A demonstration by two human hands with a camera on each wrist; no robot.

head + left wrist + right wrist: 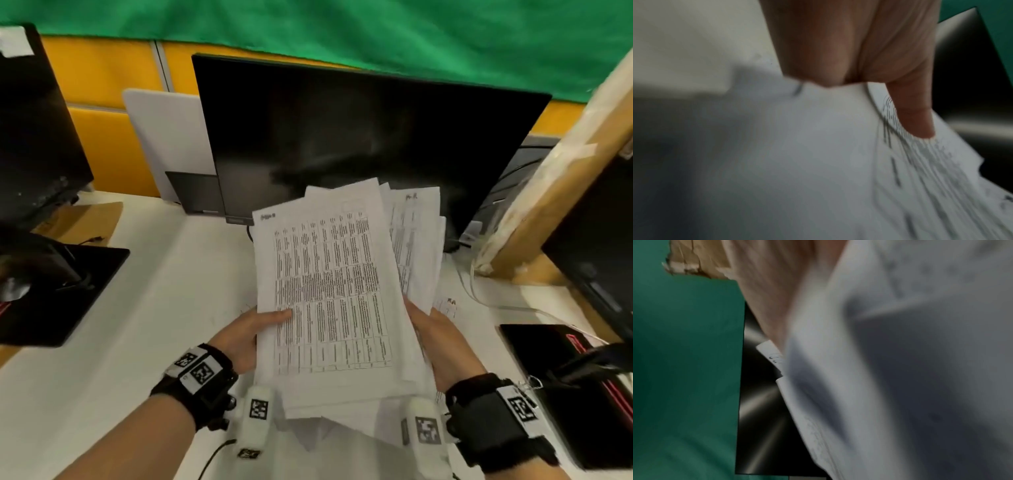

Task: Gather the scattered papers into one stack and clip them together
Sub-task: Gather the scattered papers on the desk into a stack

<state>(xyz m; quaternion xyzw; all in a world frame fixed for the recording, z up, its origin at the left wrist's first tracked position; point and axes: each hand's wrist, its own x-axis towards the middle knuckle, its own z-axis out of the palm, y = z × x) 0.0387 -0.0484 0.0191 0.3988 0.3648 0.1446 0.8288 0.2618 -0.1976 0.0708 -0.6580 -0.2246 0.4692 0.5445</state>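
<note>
A loose, fanned stack of printed papers (329, 287) is held up above the white desk (137, 308). My left hand (253, 329) grips its left edge, thumb on the top sheet and fingers hidden beneath. My right hand (435, 332) holds the right edge, its fingers behind the sheets. The sheets are uneven, with some sticking out at the upper right (418, 240). In the left wrist view my thumb (914, 116) presses on the printed papers (818, 162). The right wrist view is filled by blurred papers (900, 369) beside the palm (772, 288). No clip is in view.
A dark monitor (359, 137) stands right behind the papers. Another monitor base (58, 291) sits at the left. A cardboard box (548, 188) and a black device (582, 377) crowd the right. One sheet (448, 305) lies on the desk by my right hand.
</note>
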